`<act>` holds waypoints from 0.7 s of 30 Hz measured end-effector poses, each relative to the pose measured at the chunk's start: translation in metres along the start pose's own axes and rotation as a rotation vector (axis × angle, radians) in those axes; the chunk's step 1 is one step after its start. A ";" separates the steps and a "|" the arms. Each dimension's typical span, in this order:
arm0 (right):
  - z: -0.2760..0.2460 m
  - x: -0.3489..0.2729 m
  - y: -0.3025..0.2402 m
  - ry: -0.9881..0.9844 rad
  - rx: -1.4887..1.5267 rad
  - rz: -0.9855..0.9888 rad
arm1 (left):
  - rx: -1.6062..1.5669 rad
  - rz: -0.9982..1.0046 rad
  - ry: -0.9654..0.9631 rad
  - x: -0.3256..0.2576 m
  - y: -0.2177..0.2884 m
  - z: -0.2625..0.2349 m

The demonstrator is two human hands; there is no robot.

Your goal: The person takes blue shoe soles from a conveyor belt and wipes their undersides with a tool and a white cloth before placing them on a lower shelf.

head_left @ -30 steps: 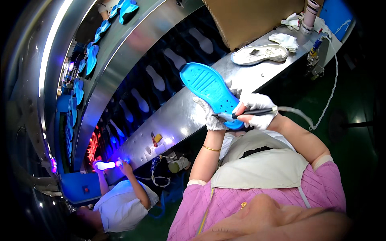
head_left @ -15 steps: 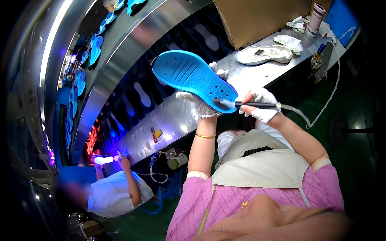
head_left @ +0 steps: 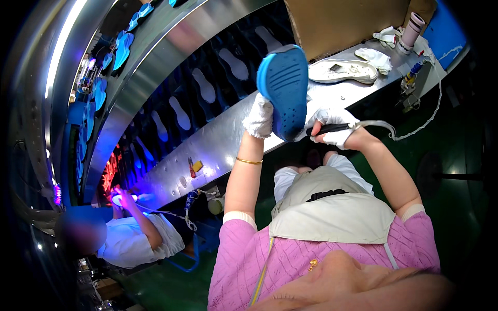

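My left hand (head_left: 258,117), in a white fingertip-less or full glove, is closed on the left edge of a blue shoe sole (head_left: 286,85). The sole stands tilted, its ridged and hole-dotted inner face toward me. In my right hand (head_left: 340,136), gloved in white with bare fingertips, is a brush (head_left: 333,128) with a black handle and a pale hose at its back end. The brush tip is at the lower right edge of the sole, partly hidden. Beyond the sole, a white shoe sole (head_left: 345,76) with a small dark piece in it lies on the metal bench (head_left: 223,137).
Past the bench, rows of pale foot-shaped pieces (head_left: 203,85) sit on a dark rack. Blue soles (head_left: 123,51) lie on a curved conveyor at left. A co-worker (head_left: 140,238) sits lower left. A cardboard sheet (head_left: 337,26), gloves (head_left: 374,58) and a pink bottle (head_left: 413,31) are at the back.
The blue sole has been turned from slanting leftward to nearly upright and tipped onto its side. My left hand has shifted to its left edge; the brush has moved to its lower right edge.
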State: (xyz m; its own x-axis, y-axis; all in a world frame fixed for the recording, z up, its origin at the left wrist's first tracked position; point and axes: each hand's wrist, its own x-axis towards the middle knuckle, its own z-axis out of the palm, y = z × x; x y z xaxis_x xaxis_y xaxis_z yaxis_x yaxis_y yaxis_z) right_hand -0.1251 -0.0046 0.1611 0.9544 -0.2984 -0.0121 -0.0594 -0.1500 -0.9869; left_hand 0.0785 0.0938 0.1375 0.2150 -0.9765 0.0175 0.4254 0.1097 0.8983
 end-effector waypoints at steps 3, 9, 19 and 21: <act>-0.015 0.001 -0.005 -0.128 0.089 0.150 | 0.016 -0.031 -0.132 0.005 0.011 0.004; 0.003 0.007 -0.001 -0.013 -0.093 -0.025 | 0.182 -0.307 0.139 0.022 0.019 0.009; -0.006 0.018 0.002 0.019 -0.034 0.028 | 0.243 -0.394 0.178 0.025 0.016 0.003; -0.012 0.014 -0.005 -0.047 -0.090 0.023 | 0.284 -0.383 0.178 0.024 0.016 0.003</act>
State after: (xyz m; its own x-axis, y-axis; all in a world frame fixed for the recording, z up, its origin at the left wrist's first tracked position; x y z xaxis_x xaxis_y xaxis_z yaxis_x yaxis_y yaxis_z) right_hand -0.1147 -0.0193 0.1677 0.9650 -0.2583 -0.0444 -0.1056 -0.2280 -0.9679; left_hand 0.0878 0.0712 0.1533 0.2471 -0.8874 -0.3891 0.2525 -0.3286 0.9101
